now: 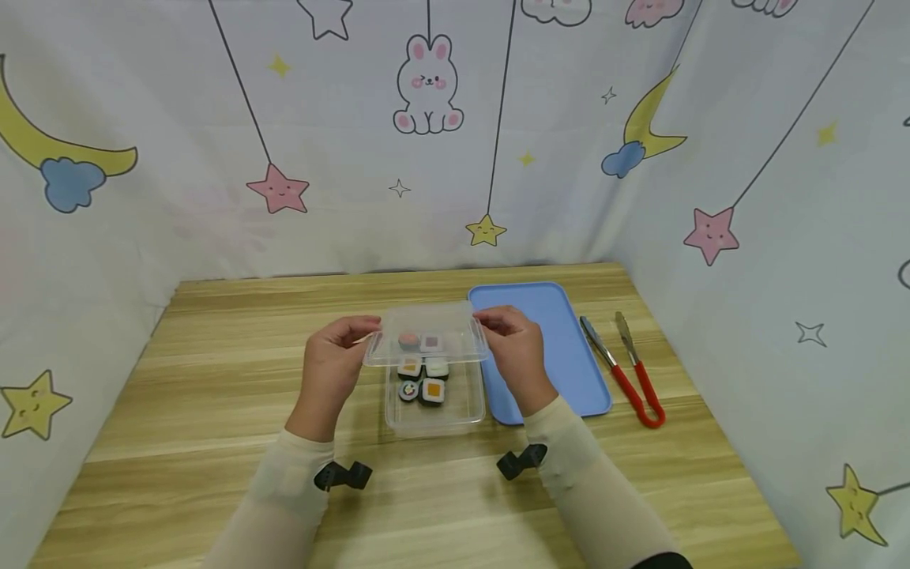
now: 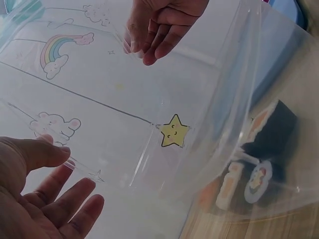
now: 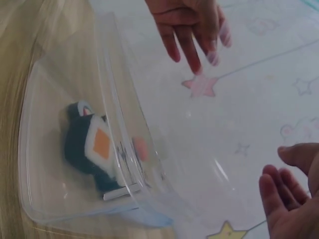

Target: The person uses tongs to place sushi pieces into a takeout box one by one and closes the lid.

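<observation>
A clear plastic lid is tilted over the back part of a clear plastic container on the table. My left hand pinches the lid's left edge between thumb and fingers. At the opposite edge, my right hand grips the lid the same way. Several sushi pieces sit inside the container, among them one with an orange square top and a small round roll. Two more show blurred through the lid. In the left wrist view, the lid stands apart from the sushi pieces at its right.
A blue tray lies right of the container, partly behind my right hand. Beyond it are tongs with red handles, their arms spread. The wooden table is bordered by a white patterned cloth at the back and sides.
</observation>
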Tool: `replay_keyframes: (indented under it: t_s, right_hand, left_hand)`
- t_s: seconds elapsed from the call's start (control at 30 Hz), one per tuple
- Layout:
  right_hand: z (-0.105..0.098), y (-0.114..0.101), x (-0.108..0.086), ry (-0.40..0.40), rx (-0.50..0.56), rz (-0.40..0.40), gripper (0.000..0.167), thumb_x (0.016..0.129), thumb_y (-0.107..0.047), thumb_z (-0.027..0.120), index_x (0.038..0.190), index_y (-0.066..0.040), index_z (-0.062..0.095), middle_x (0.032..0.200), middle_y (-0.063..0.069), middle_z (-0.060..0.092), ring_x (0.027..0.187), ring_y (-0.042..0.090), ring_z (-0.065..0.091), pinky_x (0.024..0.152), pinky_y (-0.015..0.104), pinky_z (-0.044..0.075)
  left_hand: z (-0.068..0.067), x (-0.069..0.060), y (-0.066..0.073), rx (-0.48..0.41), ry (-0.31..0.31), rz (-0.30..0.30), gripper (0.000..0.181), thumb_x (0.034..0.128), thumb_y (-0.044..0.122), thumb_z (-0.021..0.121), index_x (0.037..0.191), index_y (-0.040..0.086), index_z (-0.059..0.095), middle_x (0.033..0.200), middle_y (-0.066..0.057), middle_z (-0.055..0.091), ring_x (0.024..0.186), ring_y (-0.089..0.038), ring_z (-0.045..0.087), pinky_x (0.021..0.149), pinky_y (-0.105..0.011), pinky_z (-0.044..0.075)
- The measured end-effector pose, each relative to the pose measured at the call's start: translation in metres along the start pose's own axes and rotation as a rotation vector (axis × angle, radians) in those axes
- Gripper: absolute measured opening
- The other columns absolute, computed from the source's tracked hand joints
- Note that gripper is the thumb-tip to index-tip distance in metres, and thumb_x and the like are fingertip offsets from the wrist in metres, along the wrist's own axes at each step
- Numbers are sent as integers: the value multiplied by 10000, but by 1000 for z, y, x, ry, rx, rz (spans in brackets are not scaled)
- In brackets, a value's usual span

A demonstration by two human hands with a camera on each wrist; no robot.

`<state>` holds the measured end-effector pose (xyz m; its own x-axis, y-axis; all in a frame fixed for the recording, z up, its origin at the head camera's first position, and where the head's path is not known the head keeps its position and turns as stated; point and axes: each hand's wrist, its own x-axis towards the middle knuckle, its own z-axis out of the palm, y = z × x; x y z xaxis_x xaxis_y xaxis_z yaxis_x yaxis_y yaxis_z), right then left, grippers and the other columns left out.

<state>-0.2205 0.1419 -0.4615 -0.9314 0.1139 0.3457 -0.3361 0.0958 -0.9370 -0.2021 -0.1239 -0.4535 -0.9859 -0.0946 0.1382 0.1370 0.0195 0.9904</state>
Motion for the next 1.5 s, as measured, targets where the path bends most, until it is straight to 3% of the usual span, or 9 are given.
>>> replay_keyframes:
  t_s: [0.23, 0.33, 0.43, 0.57, 0.67, 0.87, 1.07, 1.33, 1.5]
  right_hand:
    - [-2, 9, -1, -14, -7, -11, 122, 879, -15, 823, 995, 18, 804, 1028, 197, 703, 878, 152, 682, 777, 223, 586]
    - [-3, 12, -2, -21, -1, -16, 127, 874, -3, 823, 994, 29, 800, 1036, 207, 701, 878, 157, 684, 780, 226, 590]
    - [-4, 14, -2, -25, 2, -6, 137, 866, 28, 819, 999, 42, 791, 1048, 210, 698, 881, 156, 694, 779, 222, 594]
    - [-4, 16, -3, -39, 24, 41, 163, 874, 90, 779, 1033, 110, 747, 1123, 263, 670, 1013, 314, 712, 817, 203, 591]
    - [-3, 5, -7, -60, -4, 75, 175, 891, 125, 739, 1058, 162, 705, 1172, 298, 643, 1120, 442, 668, 873, 206, 584]
    - [-4, -11, -15, -98, -130, 56, 153, 912, 122, 709, 1060, 155, 689, 1167, 279, 654, 1135, 418, 679, 962, 404, 593]
    - [-5, 22, -13, -111, -86, 20, 185, 905, 177, 665, 1090, 185, 669, 1194, 335, 623, 1192, 467, 645, 1020, 542, 542]
    - [-4, 44, -15, -94, -131, -42, 228, 894, 207, 613, 1065, 103, 724, 1152, 237, 663, 1164, 372, 664, 1027, 350, 553]
    - [-4, 48, -17, -74, -271, -119, 248, 932, 174, 580, 1039, 51, 766, 1128, 169, 700, 1124, 320, 669, 961, 309, 581]
  left_hand:
    - [1, 0, -10, -75, -26, 24, 67, 907, -65, 757, 915, -1, 776, 1287, -175, 669, 1110, -320, 699, 826, -286, 630]
    - [2, 1, -13, -86, -33, 13, 87, 909, -91, 739, 933, -15, 773, 1346, -201, 646, 1150, -289, 680, 894, -254, 603]
    - [2, 1, -17, -26, -39, -25, 106, 926, -52, 742, 1028, -79, 757, 1385, -156, 651, 1144, -166, 672, 903, -193, 576]
    - [0, 1, -22, 55, -81, -54, 189, 950, -21, 726, 1121, -101, 736, 1420, -107, 641, 1201, -192, 657, 887, -145, 556]
    - [-1, 0, -25, 59, -118, -51, 183, 953, -38, 713, 1128, -84, 739, 1451, -116, 615, 1291, -279, 612, 914, -136, 542]
    - [-2, 0, -33, 66, -160, -59, 196, 954, -34, 714, 1144, -81, 727, 1491, -102, 582, 1363, -271, 559, 1025, -176, 499]
    - [-3, -2, -45, 77, -179, -57, 203, 953, 10, 735, 1141, -67, 729, 1496, -89, 579, 1403, -233, 526, 1139, -284, 422]
    - [-2, -3, -57, 80, -166, -6, 200, 947, 40, 759, 1121, -56, 734, 1497, -89, 577, 1410, -244, 518, 1157, -379, 411]
    - [-1, -2, -66, 86, -163, 15, 163, 950, -30, 721, 1108, -65, 736, 1501, -92, 572, 1410, -234, 517, 1141, -275, 414]
